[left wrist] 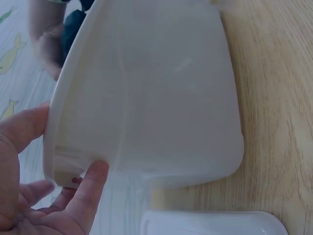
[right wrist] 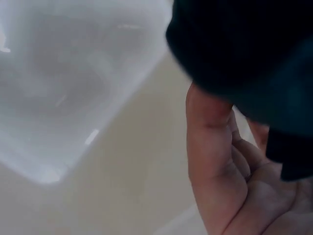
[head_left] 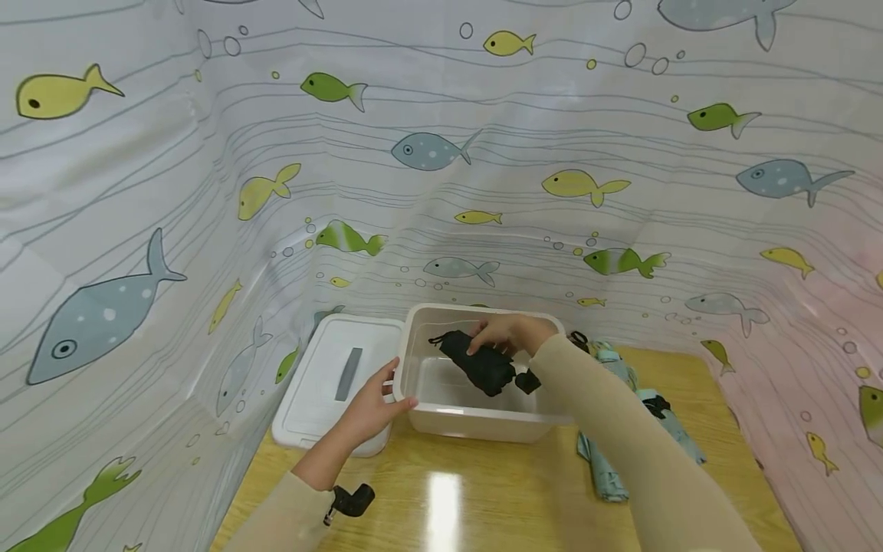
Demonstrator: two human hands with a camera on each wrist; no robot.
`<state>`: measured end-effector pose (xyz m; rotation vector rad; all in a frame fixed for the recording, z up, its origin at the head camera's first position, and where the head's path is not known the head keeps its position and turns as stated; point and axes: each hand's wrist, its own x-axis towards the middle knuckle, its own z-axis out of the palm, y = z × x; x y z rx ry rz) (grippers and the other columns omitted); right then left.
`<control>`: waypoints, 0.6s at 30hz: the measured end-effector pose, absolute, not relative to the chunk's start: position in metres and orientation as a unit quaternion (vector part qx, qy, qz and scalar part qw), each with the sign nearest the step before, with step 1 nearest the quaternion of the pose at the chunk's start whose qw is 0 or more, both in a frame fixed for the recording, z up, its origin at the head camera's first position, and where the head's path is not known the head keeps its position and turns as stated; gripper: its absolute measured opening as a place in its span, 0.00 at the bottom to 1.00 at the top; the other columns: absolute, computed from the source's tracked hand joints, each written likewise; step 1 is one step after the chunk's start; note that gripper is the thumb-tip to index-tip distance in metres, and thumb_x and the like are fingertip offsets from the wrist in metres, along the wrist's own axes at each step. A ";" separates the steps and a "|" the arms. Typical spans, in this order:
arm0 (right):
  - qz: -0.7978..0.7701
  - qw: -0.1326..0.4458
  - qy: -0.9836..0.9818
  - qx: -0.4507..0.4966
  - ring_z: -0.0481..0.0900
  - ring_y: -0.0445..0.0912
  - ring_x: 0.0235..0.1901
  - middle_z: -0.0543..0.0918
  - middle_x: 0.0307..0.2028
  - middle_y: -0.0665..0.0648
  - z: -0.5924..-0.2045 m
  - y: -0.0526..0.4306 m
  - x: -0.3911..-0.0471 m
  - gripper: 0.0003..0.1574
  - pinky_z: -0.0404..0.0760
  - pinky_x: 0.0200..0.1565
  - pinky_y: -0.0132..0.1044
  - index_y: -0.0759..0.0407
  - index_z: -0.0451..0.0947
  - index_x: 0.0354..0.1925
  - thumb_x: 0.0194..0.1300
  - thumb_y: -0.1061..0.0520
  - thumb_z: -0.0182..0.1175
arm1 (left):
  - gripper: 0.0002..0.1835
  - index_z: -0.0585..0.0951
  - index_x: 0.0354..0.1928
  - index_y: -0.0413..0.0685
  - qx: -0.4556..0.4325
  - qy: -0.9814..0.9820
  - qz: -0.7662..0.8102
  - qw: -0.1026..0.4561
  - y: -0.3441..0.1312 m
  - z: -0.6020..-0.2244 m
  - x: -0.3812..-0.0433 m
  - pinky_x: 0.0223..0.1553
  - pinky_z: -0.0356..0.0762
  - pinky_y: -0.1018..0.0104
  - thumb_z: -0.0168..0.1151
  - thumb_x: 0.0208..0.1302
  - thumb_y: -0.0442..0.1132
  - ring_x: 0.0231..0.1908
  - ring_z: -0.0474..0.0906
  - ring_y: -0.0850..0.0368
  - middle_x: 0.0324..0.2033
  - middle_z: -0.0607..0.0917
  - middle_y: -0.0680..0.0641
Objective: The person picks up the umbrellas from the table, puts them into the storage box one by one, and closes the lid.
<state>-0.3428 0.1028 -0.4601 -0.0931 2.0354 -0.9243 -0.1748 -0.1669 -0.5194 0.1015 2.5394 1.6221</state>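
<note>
A black folded umbrella (head_left: 477, 363) with a thin cord loop at its left end is held over the white plastic box (head_left: 476, 426). My right hand (head_left: 507, 335) grips it from above, fingers and thumb around its cloth. Close up in the right wrist view, the umbrella (right wrist: 244, 58) is dark cloth above the right hand (right wrist: 220, 156). At the box's left end, my left hand (head_left: 375, 406) grips the rim. The left wrist view has the left thumb and fingers (left wrist: 93, 181) on either side of the box's rim and wall.
Left of the box lies its white lid (head_left: 375, 345) with a grey handle. On the right, several pale teal folded umbrellas (head_left: 603, 468) lie on the wooden table (head_left: 497, 491). A fish-patterned sheet (head_left: 524, 230) hangs around the back and sides.
</note>
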 end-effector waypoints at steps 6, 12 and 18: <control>-0.379 0.430 0.819 -0.004 0.74 0.64 0.59 0.74 0.59 0.69 -0.482 0.096 -0.339 0.39 0.74 0.60 0.56 0.59 0.70 0.62 0.55 0.54 0.74 | 0.50 0.55 0.78 0.40 0.034 0.844 0.531 0.065 -0.167 -0.520 -0.174 0.50 0.81 0.50 0.73 0.61 0.48 0.60 0.73 0.34 0.64 0.71 0.34; -0.383 0.411 0.828 0.001 0.70 0.67 0.63 0.70 0.65 0.71 -0.498 0.085 -0.332 0.42 0.72 0.62 0.58 0.62 0.71 0.66 0.56 0.51 0.72 | 0.50 0.56 0.77 0.41 0.024 0.847 0.528 0.059 -0.169 -0.520 -0.173 0.48 0.82 0.51 0.74 0.60 0.47 0.60 0.74 0.36 0.62 0.72 0.35; -0.379 0.410 0.829 0.016 0.69 0.69 0.63 0.70 0.65 0.73 -0.513 0.077 -0.331 0.44 0.72 0.62 0.58 0.65 0.68 0.68 0.58 0.51 0.70 | 0.51 0.56 0.77 0.41 0.034 0.846 0.529 0.060 -0.169 -0.521 -0.174 0.48 0.82 0.52 0.74 0.60 0.48 0.59 0.74 0.36 0.62 0.73 0.35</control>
